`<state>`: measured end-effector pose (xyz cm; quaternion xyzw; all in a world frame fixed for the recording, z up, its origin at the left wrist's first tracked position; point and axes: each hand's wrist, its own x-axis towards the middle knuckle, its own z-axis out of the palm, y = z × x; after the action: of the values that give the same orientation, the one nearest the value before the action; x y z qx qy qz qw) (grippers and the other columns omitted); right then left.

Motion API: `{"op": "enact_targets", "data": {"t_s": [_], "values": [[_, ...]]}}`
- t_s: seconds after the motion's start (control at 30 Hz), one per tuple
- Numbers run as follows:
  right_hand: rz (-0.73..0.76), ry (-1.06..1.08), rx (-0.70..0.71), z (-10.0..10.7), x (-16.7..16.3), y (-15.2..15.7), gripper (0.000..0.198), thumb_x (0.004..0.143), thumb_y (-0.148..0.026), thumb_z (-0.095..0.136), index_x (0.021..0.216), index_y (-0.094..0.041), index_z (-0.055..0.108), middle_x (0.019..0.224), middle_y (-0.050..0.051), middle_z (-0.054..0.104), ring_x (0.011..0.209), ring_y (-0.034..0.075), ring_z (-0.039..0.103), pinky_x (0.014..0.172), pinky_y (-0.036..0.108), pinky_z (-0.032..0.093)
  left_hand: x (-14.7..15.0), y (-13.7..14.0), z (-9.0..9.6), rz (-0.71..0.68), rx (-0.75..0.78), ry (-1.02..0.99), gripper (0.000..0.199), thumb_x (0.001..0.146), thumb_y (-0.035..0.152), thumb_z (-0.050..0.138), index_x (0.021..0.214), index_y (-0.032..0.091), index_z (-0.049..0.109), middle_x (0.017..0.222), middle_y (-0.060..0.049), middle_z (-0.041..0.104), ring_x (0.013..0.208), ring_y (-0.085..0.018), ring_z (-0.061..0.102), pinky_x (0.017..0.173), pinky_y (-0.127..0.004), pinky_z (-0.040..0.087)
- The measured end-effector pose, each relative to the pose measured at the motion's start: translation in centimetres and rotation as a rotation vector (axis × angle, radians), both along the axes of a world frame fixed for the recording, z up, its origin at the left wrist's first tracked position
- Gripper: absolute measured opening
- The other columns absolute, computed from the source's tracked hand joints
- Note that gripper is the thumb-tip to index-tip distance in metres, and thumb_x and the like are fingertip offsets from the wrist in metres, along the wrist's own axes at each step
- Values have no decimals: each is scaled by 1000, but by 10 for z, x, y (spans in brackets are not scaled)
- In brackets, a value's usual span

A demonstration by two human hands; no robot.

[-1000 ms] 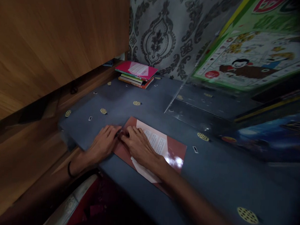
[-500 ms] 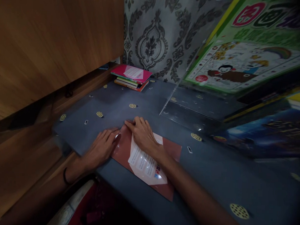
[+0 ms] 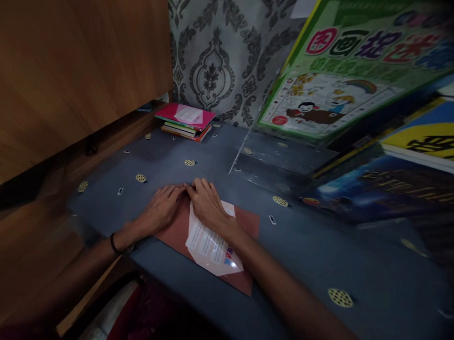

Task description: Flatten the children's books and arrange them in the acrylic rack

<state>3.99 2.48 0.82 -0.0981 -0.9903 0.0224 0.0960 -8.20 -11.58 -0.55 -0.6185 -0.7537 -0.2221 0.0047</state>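
A thin reddish-brown book (image 3: 247,226) with a pale printed panel and a glossy, reflective surface lies flat on the dark blue tabletop. At its far left corner my left hand (image 3: 164,205) is closed, with its fingers together along the left edge. My right hand (image 3: 206,201) reaches across the cover, its bent fingers and thumb pinching at the same corner. The fingertips of both hands meet there and hide the corner itself. A dark band (image 3: 113,242) circles my left wrist.
A small stack of books (image 3: 186,119) with a pink one on top stands by the patterned wall. To the right, a clear acrylic stand (image 3: 266,175) holds a green picture book (image 3: 352,65) and other books. A wooden cabinet (image 3: 77,58) rises at left above the table (image 3: 108,205).
The left hand has slid up along the book's edge until its fingertips meet the right hand's. A lifted shiny edge by the left thumb is now hidden. The view has shifted right.
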Motion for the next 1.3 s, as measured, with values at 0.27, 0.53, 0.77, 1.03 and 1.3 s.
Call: {"op": "enact_targets", "data": {"t_s": [0.27, 0.53, 0.77, 1.03, 1.3], "values": [[18, -7, -1, 7, 9, 1, 36, 98, -3, 37, 122, -12, 62, 111, 15, 62, 101, 28, 52, 83, 42, 41, -8, -1, -8, -73, -14, 72, 45, 99, 17, 33, 142, 18, 46, 149, -12, 55, 142, -25, 47, 115, -48, 41], [-28, 16, -25, 6, 55, 14, 34, 102, -7, 33, 113, -15, 64, 106, 11, 61, 92, 25, 50, 81, 40, 38, -8, 1, -5, -48, -88, 114, 48, 99, 19, 30, 144, 15, 45, 151, -13, 53, 143, -26, 46, 115, -50, 41], [-103, 70, -40, -11, 104, 32, 33, 100, -9, 40, 117, -19, 66, 104, 10, 62, 95, 26, 50, 80, 39, 36, -9, 2, -6, -52, -98, 112, 49, 99, 21, 28, 144, 14, 47, 152, -14, 52, 144, -27, 45, 115, -52, 42], [-202, 148, -117, -20, 165, 53, 42, 99, -7, 39, 128, -21, 66, 108, 12, 64, 96, 25, 53, 81, 38, 37, -15, 2, -9, -62, -103, 143, 49, 99, 23, 29, 144, 16, 48, 151, -13, 53, 142, -28, 47, 113, -51, 44], [-149, 281, -309, -30, 171, 65, 49, 95, -4, 41, 129, -24, 68, 109, 11, 66, 100, 25, 56, 86, 40, 44, 11, 24, 15, -159, -114, 246, 40, 102, 27, 33, 131, 19, 60, 147, -14, 57, 142, -34, 46, 108, -58, 46]]}}
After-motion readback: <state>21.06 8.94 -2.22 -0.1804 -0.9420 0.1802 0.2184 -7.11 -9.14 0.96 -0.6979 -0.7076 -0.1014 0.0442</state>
